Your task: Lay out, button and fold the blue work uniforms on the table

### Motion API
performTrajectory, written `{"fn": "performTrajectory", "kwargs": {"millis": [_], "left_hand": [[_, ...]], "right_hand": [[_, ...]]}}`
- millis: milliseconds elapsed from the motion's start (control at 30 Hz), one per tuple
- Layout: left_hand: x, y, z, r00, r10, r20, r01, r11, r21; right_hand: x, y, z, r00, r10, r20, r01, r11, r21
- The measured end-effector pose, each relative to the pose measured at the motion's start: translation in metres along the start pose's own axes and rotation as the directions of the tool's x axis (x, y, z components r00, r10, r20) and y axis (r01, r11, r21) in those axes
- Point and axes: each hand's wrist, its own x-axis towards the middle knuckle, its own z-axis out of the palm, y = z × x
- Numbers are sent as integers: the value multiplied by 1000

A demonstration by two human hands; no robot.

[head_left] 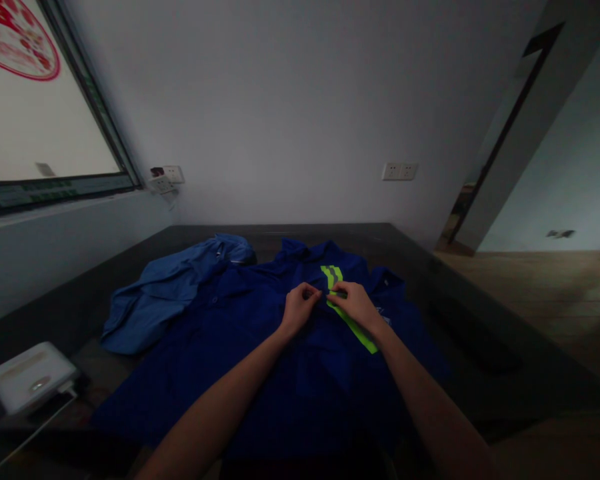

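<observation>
A dark blue work jacket lies spread over the table, its collar toward the wall. A yellow-green reflective strip with a grey middle runs across its chest. Over the jacket's upper front, my left hand is closed in a pinch at the cloth, just left of the strip. My right hand pinches at the same spot from the right, lying partly over the strip. The two sets of fingertips nearly meet. Whether a button or other small part is between them is too dark to see.
A lighter blue garment lies crumpled at the jacket's left. A white box with a cable stands at the dark table's left. Wall sockets sit above the far edge. A dark elongated object lies right.
</observation>
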Motion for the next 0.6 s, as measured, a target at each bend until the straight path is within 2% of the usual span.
{"fn": "performTrajectory", "kwargs": {"millis": [100, 267, 600], "left_hand": [[-1, -1, -1, 1000, 20, -14, -20, 1000, -16], [-2, 3, -2, 999, 9, -37, -9, 1000, -8], [-7, 5, 0, 998, 32, -45, -34, 998, -44]], "right_hand": [[-2, -3, 2, 998, -21, -58, 20, 1000, -21], [-3, -6, 5, 991, -29, -128, 39, 996, 78], [-7, -16, 7, 989, -88, -119, 97, 993, 69]]}}
